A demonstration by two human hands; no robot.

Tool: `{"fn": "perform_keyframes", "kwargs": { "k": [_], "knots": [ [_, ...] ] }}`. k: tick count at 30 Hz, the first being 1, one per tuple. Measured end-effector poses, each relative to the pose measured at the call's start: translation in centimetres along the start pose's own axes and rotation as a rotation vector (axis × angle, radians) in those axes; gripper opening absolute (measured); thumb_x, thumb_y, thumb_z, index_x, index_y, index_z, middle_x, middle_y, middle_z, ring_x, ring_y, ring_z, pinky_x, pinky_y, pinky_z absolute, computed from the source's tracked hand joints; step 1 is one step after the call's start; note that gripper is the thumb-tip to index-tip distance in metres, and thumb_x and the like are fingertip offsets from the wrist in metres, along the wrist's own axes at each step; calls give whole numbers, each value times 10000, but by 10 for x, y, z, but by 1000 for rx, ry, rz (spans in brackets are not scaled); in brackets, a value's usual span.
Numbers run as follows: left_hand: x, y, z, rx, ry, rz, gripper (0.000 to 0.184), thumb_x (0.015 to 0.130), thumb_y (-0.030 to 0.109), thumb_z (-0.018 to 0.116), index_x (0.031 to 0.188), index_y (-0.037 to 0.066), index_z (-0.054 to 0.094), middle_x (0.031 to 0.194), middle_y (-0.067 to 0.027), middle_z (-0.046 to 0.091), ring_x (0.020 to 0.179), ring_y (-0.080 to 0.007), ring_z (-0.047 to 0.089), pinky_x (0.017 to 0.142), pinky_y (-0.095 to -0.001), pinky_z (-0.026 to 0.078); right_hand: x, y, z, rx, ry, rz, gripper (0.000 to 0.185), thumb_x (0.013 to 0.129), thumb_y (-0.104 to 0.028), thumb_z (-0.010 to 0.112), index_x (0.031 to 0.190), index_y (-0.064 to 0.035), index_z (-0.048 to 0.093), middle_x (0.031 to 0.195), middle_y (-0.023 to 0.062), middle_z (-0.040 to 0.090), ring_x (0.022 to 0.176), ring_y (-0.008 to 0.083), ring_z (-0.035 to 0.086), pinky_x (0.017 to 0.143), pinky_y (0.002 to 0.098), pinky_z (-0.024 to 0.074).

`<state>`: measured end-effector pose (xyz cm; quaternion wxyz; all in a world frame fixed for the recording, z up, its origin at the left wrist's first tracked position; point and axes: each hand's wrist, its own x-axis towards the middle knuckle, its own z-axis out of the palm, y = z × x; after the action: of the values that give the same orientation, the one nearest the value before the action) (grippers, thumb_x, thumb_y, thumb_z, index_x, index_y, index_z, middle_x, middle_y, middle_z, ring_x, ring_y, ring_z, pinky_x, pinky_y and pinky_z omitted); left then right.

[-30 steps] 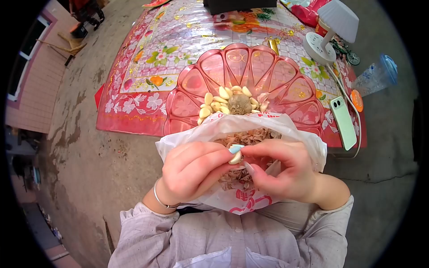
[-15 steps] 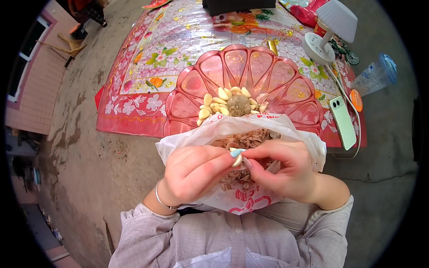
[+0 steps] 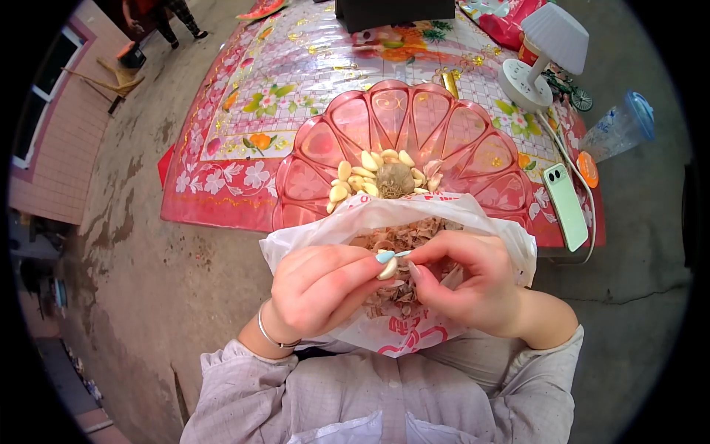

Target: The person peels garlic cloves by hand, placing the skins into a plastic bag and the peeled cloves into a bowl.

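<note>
My left hand (image 3: 325, 287) pinches a pale garlic clove (image 3: 387, 269) over the open mouth of a white plastic bag (image 3: 510, 240). Beside it, my right hand (image 3: 473, 285) is closed at the fingertips near the clove's right side; what lies between its thumb and forefinger is too small to name. Brown papery skins (image 3: 407, 235) fill the bag below both hands. Just beyond the bag, a pink scalloped tray (image 3: 347, 115) holds several peeled cloves (image 3: 344, 171), a garlic bulb (image 3: 395, 180) and some pinkish unpeeled cloves (image 3: 433, 175).
On the flowered table (image 3: 214, 200) are a white lamp (image 3: 555, 37), a green phone (image 3: 566, 207) with a cable near it, and a black object (image 3: 396, 11). A clear cup with a blue lid (image 3: 621, 126) is at the right. Another person's legs (image 3: 174, 18) show at upper left.
My fingertips have come slightly apart, and the clove in my left fingers has tilted. At upper left, the other person has moved to the right.
</note>
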<state>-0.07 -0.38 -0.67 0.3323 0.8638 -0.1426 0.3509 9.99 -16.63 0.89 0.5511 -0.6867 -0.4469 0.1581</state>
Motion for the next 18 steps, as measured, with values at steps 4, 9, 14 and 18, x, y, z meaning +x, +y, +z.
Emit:
{"fn": "perform_keyframes", "kwargs": {
  "k": [4,9,14,18],
  "knots": [
    [-2,0,-2,-30,21,-12,263,607,26,693,840,6,573,737,-95,601,601,-197,586,497,-262,463,-2,0,0,17,-21,42,106,684,-32,618,774,4,575,630,43,566,520,84,540,466,210,439],
    [-3,0,-4,-77,21,-37,264,609,15,692,844,10,573,742,-102,606,606,-199,590,506,-259,465,-1,0,0,37,-51,19,109,675,-33,616,765,1,567,627,42,557,520,90,539,462,212,438],
    [-7,0,-8,-256,56,-191,272,606,15,701,847,4,573,752,-110,611,622,-186,595,521,-254,462,-1,3,2,2,-170,-123,109,661,-40,612,748,-15,551,610,60,533,520,149,536,470,255,434],
    [-5,-5,-12,-318,25,-168,280,598,16,707,842,-5,571,762,-121,614,646,-193,601,557,-261,466,0,2,3,6,-244,-222,119,647,-46,609,745,-31,542,635,77,530,572,211,539,522,303,443]
  ]
}}
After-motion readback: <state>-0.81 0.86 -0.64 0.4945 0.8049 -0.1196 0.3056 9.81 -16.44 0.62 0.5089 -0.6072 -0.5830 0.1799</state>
